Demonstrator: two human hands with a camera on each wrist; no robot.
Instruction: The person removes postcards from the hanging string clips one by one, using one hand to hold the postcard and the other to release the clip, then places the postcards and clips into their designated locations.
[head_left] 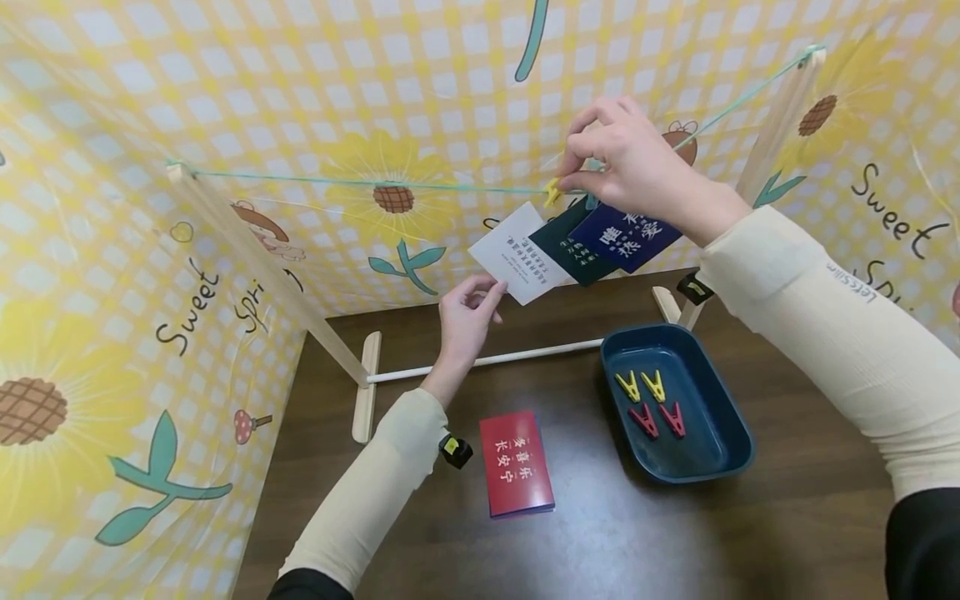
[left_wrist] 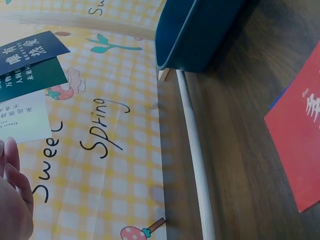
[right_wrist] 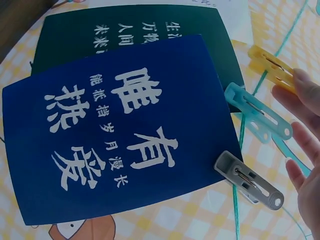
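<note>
My left hand pinches the lower edge of a white card printed with dark characters. Near the green line, my right hand pinches a yellow clothespin. The clothespin's tip is close to the white card's top corner; I cannot tell whether it bites the card. A dark green card hangs beside it, partly covered by a navy card with white characters. A light blue clothespin sits at the green card's corner, and a grey clothespin clips the navy card to the line.
A wooden frame with a left post and right post holds the line. A white rod runs low between them. The blue tray holds yellow clothespins and red clothespins. A red-topped card stack lies on the table.
</note>
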